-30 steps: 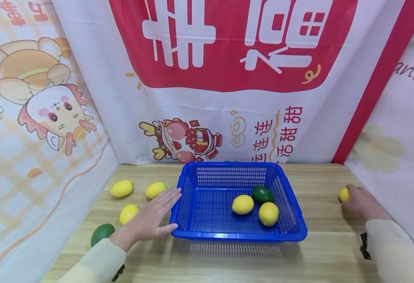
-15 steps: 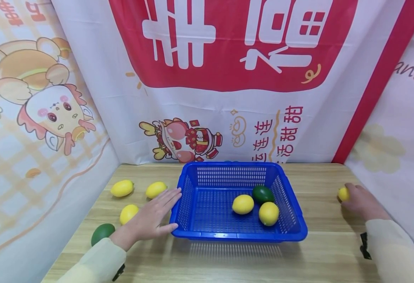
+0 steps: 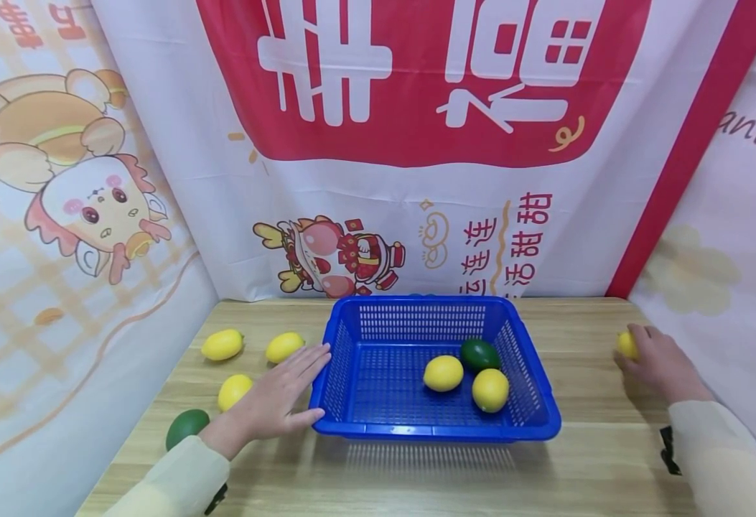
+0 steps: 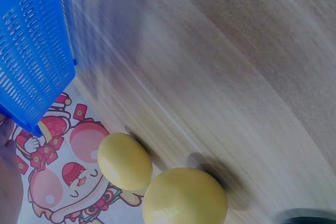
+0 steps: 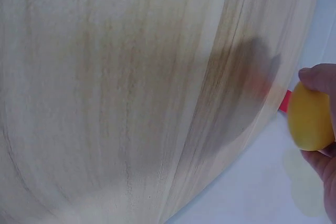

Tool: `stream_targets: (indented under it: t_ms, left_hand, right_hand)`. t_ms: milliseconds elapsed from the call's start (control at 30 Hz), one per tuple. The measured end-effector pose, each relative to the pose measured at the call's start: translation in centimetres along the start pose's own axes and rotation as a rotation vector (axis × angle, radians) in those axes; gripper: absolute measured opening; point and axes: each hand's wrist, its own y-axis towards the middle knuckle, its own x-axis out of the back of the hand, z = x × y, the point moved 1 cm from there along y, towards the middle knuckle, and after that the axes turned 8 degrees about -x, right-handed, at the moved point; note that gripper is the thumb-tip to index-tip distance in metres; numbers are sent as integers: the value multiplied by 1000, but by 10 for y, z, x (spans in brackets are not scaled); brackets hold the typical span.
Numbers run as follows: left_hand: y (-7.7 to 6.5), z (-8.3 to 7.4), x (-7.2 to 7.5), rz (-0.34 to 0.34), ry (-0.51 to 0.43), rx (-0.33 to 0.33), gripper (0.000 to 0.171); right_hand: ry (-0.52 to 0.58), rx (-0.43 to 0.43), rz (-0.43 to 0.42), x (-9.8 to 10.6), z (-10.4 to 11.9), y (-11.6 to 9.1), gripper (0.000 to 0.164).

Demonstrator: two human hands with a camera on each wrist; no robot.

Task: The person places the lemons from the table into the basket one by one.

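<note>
A blue plastic basket [image 3: 436, 431] stands mid-table with two lemons [image 3: 444, 373] and a dark green avocado-shaped fruit [image 3: 480, 355] in its right half. My left hand [image 3: 274, 402] rests on the basket's left rim, its fingers straight. At the table's right side my right hand [image 3: 665, 362] grips a lemon [image 3: 627, 345], which the palm partly covers. In the right wrist view the lemon [image 5: 310, 118] sits between thumb and fingers, with a shadow on the wood below.
Left of the basket lie three lemons [image 3: 222, 345] and a green fruit [image 3: 187, 429], some close to my left forearm. Printed cloth walls [image 3: 410, 179] enclose the wooden table [image 3: 584, 402] at the back and both sides.
My right hand has risen slightly in the head view with the lemon in its grip. The left hand and the basket stay where they were.
</note>
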Motion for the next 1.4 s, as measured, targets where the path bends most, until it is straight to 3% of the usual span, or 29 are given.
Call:
stream_targets:
  t_ms: [200,433,633,800,933,1200,1400]
  left_hand:
    - [0,1,-2,-14,6,-10,81]
    - [-1,2,-3,-21,0,-6,81]
    - [0,2,-3,-11,8,-10,81]
    - [0,2,-2,-4,3,-7,81]
    - [0,1,-2,-8,-9,-7,82]
    - [0,1,-2,2,-6,1,81]
    - [1,1,-2,21,-22,28,81]
  right_hand:
    - [-34,111,-137,3,3,-1,65]
    - [-83,374,-444,5,4,4,76]
    - [-102,509,-598,9,8,8,58]
    - [-134,561,-676,12,14,11,44]
    - [-154,581,-721,14,17,13,44]
    - [-191,583,-711,18,20,13,47]
    - [-186,605,-764,25,30,14,40]
